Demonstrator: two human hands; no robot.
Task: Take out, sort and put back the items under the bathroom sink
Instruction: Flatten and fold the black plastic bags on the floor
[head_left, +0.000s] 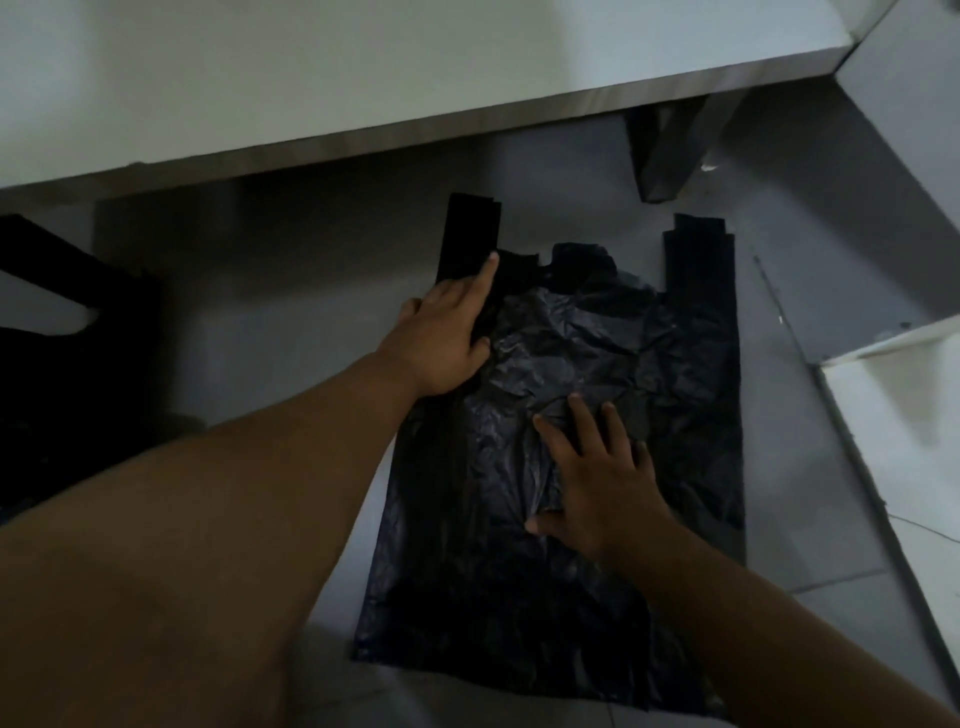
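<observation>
Black plastic bag (566, 431) spread flat on floor tiles (291, 322); left hand (441, 343), right hand (597, 488) open, pressing it. Seems sorting stage; folding, putting back not done.

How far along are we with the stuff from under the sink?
Done: one black plastic carrier bag is out and spread flat on the grey tiled floor. In hand: left hand and right hand press it flat, open-palmed. Left: no fold shows, nothing is put back, and a dark heap waits at left.

Black plastic bag (566, 415) flat on the floor (311, 312).
Left hand (447, 343) and right hand (597, 478) press on it, fingers spread.
</observation>
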